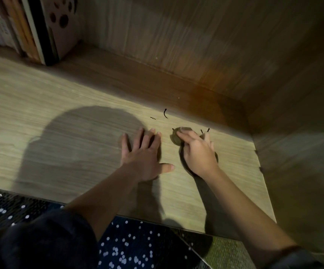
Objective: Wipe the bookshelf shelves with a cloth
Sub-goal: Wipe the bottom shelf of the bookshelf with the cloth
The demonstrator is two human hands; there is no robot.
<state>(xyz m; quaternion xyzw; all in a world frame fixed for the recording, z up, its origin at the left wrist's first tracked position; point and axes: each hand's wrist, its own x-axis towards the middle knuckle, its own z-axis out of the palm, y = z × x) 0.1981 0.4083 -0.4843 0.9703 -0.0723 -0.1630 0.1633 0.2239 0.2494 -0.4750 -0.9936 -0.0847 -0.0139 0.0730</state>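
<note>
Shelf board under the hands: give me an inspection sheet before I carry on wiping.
Surface: wooden shelf, bare grain, shadowed at the left.
Job's things: cloth, brownish, mostly hidden under the right hand.
Clutter: dark curved scrap, small bits near the cloth.
Grips: left hand flat and spread on the board; right hand pressed on the cloth.
Cables: nothing seen.
Surroundings: books upright at back left; side panel at right.

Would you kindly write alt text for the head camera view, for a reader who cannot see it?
A person's left hand lies flat, fingers spread, on a wooden shelf, while the right hand presses a small brownish cloth onto it near the right wall. A few dark bits of debris lie just beyond the hands, and upright books stand at the far left.
</note>
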